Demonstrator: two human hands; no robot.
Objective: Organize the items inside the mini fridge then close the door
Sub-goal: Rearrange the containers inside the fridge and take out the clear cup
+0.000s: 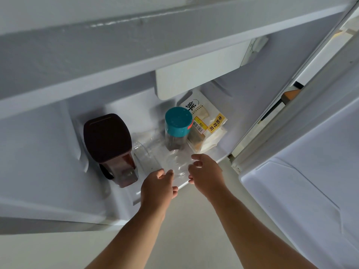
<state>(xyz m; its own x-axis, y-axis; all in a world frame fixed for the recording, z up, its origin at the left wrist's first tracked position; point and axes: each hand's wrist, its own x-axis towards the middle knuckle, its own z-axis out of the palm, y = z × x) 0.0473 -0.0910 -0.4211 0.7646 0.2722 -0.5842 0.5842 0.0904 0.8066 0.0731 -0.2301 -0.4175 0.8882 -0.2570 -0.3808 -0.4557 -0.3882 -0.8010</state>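
Observation:
The mini fridge stands open, with its door swung out to the right. On the fridge floor a clear plastic container sits at the front edge. My left hand and my right hand flank it with fingers spread, the fingertips at its sides; I cannot tell if they touch it. Behind it stands a jar with a teal lid. A bagged loaf of bread leans at the back right. A dark brown pitcher stands on the left, with a clear cup lying on its side beside it.
A white compartment flap hangs from the fridge ceiling above the bread. A thermostat dial is on the right wall. The inner door panel has a moulded shelf recess. Pale floor lies under my forearms.

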